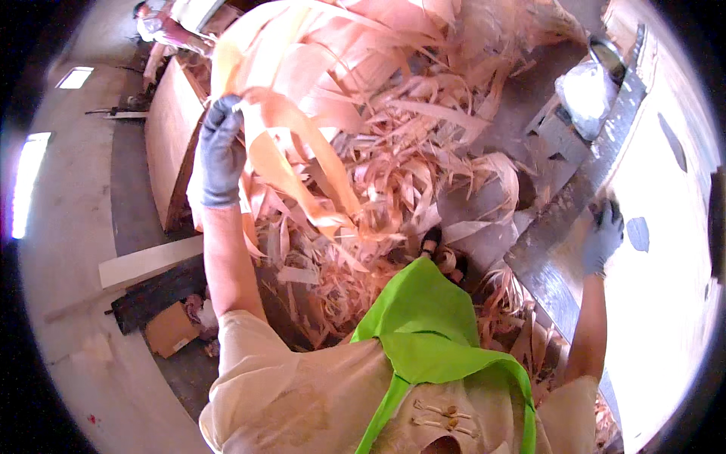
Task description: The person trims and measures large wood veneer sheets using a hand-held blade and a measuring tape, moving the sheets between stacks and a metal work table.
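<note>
My left hand (223, 151), in a grey work glove, is raised at the left of the big heap. Its fingers are closed on the end of a long, pale orange wood veneer strip (299, 185), which loops and hangs down toward the heap. My right hand (605, 236), also gloved in grey, lies flat with fingers apart on the pale sheet (658, 250) at the right. That sheet's near side borders a worn dark metal edge (556, 268). Tangled veneer strips (408, 140) pile up in front of me and around my feet.
A large mound of wide veneer ribbons (302, 45) rises ahead. A plastic-wrapped bundle (586, 98) sits by the metal edge. Leaning panels (170, 140), a pale board (151, 262) and a cardboard box (171, 330) lie left. Another person (170, 30) is at far left.
</note>
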Demonstrator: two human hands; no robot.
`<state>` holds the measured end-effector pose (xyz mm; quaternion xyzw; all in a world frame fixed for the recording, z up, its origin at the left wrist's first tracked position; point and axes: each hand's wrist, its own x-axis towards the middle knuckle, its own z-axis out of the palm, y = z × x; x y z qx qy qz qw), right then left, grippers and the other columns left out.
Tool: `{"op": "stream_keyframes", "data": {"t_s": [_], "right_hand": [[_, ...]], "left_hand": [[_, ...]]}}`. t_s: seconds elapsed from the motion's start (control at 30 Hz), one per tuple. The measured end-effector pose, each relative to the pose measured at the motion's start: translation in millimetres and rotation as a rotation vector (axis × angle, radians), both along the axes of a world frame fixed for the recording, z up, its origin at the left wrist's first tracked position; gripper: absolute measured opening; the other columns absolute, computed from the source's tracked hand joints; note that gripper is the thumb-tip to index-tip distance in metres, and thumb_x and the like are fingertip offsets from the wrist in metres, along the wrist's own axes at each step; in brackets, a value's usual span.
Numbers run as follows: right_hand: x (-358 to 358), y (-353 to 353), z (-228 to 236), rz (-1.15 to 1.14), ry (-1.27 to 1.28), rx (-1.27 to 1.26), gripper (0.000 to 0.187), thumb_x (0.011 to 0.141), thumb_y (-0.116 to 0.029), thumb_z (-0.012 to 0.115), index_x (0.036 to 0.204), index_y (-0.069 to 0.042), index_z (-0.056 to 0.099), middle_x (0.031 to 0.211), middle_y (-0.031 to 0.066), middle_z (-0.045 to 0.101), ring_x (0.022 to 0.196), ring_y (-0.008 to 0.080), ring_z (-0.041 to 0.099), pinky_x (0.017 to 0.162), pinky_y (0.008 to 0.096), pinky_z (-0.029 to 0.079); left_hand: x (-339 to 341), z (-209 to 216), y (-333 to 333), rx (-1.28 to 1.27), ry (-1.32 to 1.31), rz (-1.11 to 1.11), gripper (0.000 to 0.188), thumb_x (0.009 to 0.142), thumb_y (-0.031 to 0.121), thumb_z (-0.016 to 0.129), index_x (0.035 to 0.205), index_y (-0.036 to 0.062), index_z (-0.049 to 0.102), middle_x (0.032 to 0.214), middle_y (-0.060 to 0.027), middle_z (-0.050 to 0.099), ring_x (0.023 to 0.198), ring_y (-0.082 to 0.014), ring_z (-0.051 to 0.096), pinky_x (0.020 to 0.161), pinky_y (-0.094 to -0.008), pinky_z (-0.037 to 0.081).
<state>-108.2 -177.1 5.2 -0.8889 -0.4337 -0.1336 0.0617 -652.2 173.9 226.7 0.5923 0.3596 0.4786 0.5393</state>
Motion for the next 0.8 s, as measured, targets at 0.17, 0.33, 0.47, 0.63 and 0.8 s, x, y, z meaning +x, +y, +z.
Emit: {"op": "stream_keyframes", "data": {"t_s": [0.17, 0.33, 0.47, 0.63, 0.8], "right_hand": [[-78, 40, 73, 0.066, 1.016, 0.54, 0.027, 0.088, -0.015, 0.052, 0.112, -0.003, 0.057, 0.114, 0.0127, 0.055, 0.104, 0.0251, 0.053, 0.092, 0.0323, 0.04], [-202, 101, 153, 0.595, 1.458, 0.698, 0.037, 0.086, -0.007, 0.056, 0.121, 0.002, 0.051, 0.119, 0.0095, 0.055, 0.109, 0.0189, 0.05, 0.101, 0.0298, 0.033], [-239, 122, 232, 0.917, 2.1, 0.681, 0.045, 0.087, -0.02, 0.061, 0.126, -0.002, 0.046, 0.113, 0.006, 0.059, 0.076, 0.0088, 0.051, 0.065, 0.0209, 0.043], [-218, 83, 255, 0.687, 1.923, 0.449, 0.053, 0.082, -0.024, 0.066, 0.127, -0.006, 0.044, 0.104, 0.0012, 0.054, 0.086, 0.01, 0.052, 0.069, 0.0236, 0.044], [-183, 62, 327, 0.446, 1.201, 0.343, 0.025, 0.08, -0.018, 0.069, 0.1, -0.008, 0.058, 0.064, -0.0083, 0.047, 0.051, 0.002, 0.039, 0.044, 0.0193, 0.03]], "left_hand": [[53, 136, -44, 0.17, 0.09, -0.25, 0.041, 0.087, 0.003, 0.052, 0.128, -0.0012, 0.045, 0.122, -0.0069, 0.054, 0.111, -0.0135, 0.052, 0.096, -0.027, 0.04], [93, 190, -81, 0.218, 0.106, -0.575, 0.052, 0.087, 0.006, 0.054, 0.135, -0.002, 0.036, 0.131, -0.0104, 0.047, 0.118, -0.0168, 0.048, 0.101, -0.0293, 0.036], [123, 201, -103, 0.275, 0.199, -0.744, 0.05, 0.088, 0.005, 0.052, 0.135, -0.0014, 0.036, 0.131, -0.0108, 0.047, 0.12, -0.0171, 0.046, 0.101, -0.0292, 0.036], [110, 170, -91, 0.391, 0.088, -0.757, 0.048, 0.091, 0.009, 0.051, 0.135, 0.0001, 0.037, 0.127, -0.0033, 0.05, 0.112, -0.0086, 0.047, 0.096, -0.0227, 0.036], [69, 36, -78, 0.13, 0.101, -0.136, 0.05, 0.087, 0.008, 0.056, 0.132, -0.0042, 0.039, 0.123, -0.0112, 0.053, 0.112, -0.0163, 0.051, 0.098, -0.027, 0.039]]}}
